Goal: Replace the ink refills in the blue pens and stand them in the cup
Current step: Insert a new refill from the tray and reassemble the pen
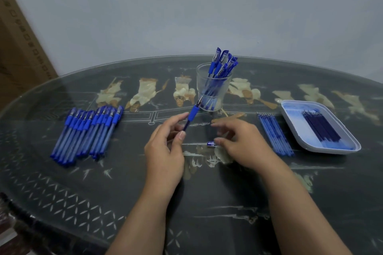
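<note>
Blue pen, uncapped, is held above the middle of the tabletop with its tip slanting up and to the right, toward the base of the cup. The left hand pinches its barrel between thumb and fingers, just below the rubber grip. The right hand is low over the tabletop just to the right, with its fingers loosely curled. A small blue cap lies at its thumb tip. The hand is blurred, so I cannot tell whether it grips the cap or anything else.

The cup is clear and stands upright, farther back than the hands, near the middle. A bunch of capped pens leans inside it toward the right. On the left, a row of capped pens lies side by side on the tabletop. On the right, a bundle of light blue refills lies just beside a pale square tray. Dark refills lie inside the tray. A cardboard box leans against the wall at the far left.
</note>
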Action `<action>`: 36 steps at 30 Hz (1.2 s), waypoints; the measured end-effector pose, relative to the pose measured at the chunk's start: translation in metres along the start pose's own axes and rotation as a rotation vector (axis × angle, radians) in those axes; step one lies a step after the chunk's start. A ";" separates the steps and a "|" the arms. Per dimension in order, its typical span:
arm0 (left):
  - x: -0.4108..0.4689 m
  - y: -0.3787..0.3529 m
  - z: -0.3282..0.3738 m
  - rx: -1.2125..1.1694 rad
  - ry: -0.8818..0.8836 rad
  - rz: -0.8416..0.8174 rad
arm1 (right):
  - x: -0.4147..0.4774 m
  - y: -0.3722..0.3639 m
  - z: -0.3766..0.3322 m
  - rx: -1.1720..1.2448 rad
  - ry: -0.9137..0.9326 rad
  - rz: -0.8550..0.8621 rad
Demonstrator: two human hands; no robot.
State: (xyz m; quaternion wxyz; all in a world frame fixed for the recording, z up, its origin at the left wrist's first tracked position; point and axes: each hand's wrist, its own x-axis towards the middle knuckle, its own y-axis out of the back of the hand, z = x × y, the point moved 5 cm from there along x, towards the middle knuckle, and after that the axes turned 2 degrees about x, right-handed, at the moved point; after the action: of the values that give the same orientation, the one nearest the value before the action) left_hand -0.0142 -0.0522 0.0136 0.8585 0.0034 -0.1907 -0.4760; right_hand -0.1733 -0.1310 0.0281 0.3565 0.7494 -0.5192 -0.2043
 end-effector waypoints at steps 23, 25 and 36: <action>-0.003 -0.008 0.004 -0.045 -0.064 -0.125 | -0.015 0.044 -0.048 1.003 0.107 0.284; -0.003 -0.009 0.004 -0.047 -0.067 -0.124 | -0.014 0.042 -0.050 0.974 0.119 0.281; -0.003 -0.007 0.004 -0.084 -0.039 -0.114 | -0.012 0.027 -0.052 0.772 0.199 0.316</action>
State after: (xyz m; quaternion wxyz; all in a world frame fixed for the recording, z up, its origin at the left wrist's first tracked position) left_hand -0.0225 -0.0534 0.0147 0.8256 -0.0311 -0.1868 -0.5315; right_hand -0.1596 -0.1087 0.0821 0.1248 0.7553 -0.6289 0.1354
